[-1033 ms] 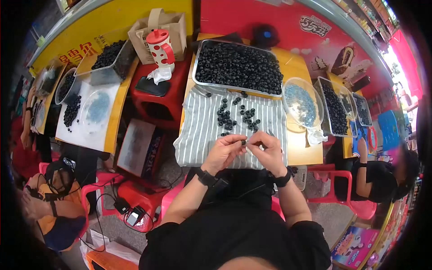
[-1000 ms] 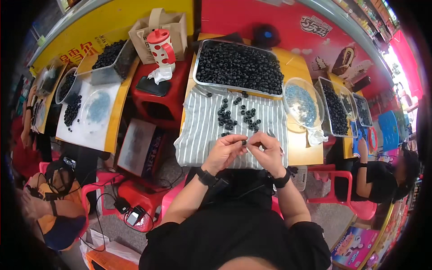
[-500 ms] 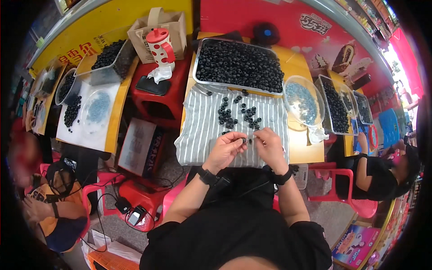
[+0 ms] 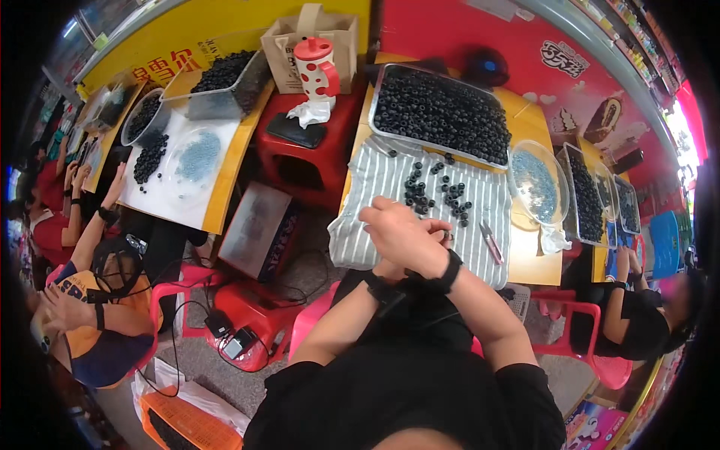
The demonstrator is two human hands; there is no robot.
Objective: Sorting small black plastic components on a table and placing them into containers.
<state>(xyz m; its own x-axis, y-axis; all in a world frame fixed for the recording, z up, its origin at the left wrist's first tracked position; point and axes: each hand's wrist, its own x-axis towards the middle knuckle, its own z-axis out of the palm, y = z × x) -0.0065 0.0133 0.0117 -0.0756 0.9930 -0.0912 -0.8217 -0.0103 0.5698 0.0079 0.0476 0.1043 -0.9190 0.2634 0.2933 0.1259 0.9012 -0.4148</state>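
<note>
My right hand (image 4: 405, 234) crosses over my left above the striped cloth, back upward and pointing left. Its fingers are mostly turned away, and whether they hold anything is hidden. Only the fingertips of my left hand (image 4: 436, 226) show beyond it, pinched together at a small dark piece that is mostly covered. Just past the hands lie loose small black ring-shaped parts (image 4: 418, 201) in two loose clusters. A slim pointed hand tool with pink handles (image 4: 491, 244) rests on the striped cloth (image 4: 360, 240), to the right of my hands.
A clear tray (image 4: 373, 120) full of black parts stands at the back, beside a round tub (image 4: 517, 184) of pale blue bits. Left of the table, a red stool (image 4: 330, 150) bears a dotted cup (image 4: 315, 71) and a phone (image 4: 296, 131). People work on both sides.
My hands were side by side; now the right has swung left across the left one. The pink-handled tool now shows on the cloth. The whole view has shifted, so the table appears farther right.
</note>
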